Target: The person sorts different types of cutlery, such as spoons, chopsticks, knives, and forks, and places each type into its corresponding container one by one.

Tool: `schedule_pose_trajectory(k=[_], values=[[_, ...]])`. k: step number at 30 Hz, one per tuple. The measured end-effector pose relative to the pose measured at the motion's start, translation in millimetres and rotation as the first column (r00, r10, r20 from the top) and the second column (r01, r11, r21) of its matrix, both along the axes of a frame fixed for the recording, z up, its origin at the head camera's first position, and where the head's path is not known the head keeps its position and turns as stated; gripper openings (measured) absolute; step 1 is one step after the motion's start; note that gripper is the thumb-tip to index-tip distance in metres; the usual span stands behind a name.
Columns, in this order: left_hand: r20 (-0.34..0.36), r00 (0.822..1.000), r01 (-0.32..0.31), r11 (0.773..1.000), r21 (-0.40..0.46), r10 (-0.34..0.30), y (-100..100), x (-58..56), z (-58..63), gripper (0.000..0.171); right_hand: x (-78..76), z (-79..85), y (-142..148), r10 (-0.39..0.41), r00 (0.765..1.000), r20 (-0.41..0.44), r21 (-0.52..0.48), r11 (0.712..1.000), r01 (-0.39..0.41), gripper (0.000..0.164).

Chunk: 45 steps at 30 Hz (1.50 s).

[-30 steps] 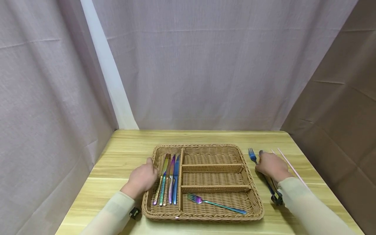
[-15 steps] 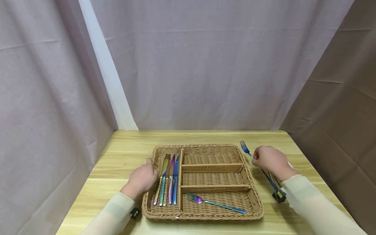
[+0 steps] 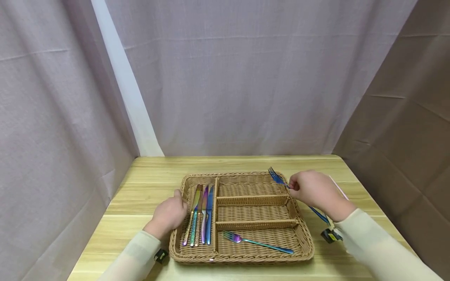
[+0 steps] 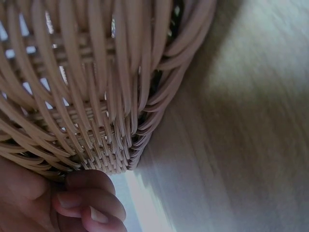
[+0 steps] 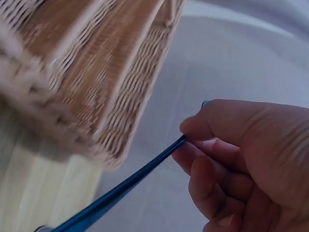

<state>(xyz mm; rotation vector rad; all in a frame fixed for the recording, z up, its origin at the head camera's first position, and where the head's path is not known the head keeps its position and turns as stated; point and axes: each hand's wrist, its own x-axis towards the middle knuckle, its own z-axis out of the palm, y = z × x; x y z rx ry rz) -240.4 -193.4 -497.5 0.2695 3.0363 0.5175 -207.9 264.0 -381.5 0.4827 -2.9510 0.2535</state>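
A brown wicker cutlery basket (image 3: 246, 258) lies on the wooden table. My left hand (image 3: 169, 214) holds its left rim, fingers curled at the woven wall (image 4: 91, 96) in the left wrist view. Above the basket's back right corner, my right hand (image 3: 318, 191) pinches a blue fork (image 3: 277, 178) by its handle (image 5: 130, 182) between thumb and fingers. The tines point to the back left; part of the handle is hidden by the hand. Several colourful knives (image 3: 204, 224) lie side by side in the left compartment. A rainbow fork (image 3: 258, 244) lies in the front right compartment.
Wicker dividers (image 3: 256, 224) split the right side into three compartments. A thin pink stick (image 3: 338, 187) lies right of the basket, partly behind the right hand. A curtain (image 3: 246, 97) hangs behind the table's back edge.
My right hand has lifted the blue fork off the table at the right and carried it left, to the basket's back right corner. The left hand stays on the rim.
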Motion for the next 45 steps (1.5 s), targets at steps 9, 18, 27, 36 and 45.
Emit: schedule_pose_trajectory(k=[9,18,27,36,45], values=[[0.007,1.000,-0.005,1.000,-0.007,0.005,-1.1,0.5,-0.6,0.067,19.2,8.9,-36.0,0.132,0.988,-0.076,0.048,0.991,-0.129,0.024],[0.007,1.000,-0.001,1.000,-0.009,0.001,-1.5,0.6,-1.1,0.067,41.8,6.7,-66.0,0.292,0.948,-0.128,0.095,0.955,-0.281,0.042],[0.007,1.000,0.001,1.000,-0.006,-0.001,-0.1,-0.2,-1.0,0.068,61.0,-6.5,-91.2,0.456,0.878,-0.146,0.138,0.888,-0.438,0.045],[-0.003,1.000,-0.003,1.000,0.001,0.003,-0.1,-2.0,0.1,0.066,69.1,-35.3,-108.6,0.499,0.862,-0.093,0.170,0.861,-0.480,0.046],[0.003,1.000,-0.010,1.000,0.007,0.010,0.0,-0.7,-0.6,0.066,66.6,-59.5,-114.5,0.507,0.859,-0.072,0.241,0.845,-0.478,0.040]])
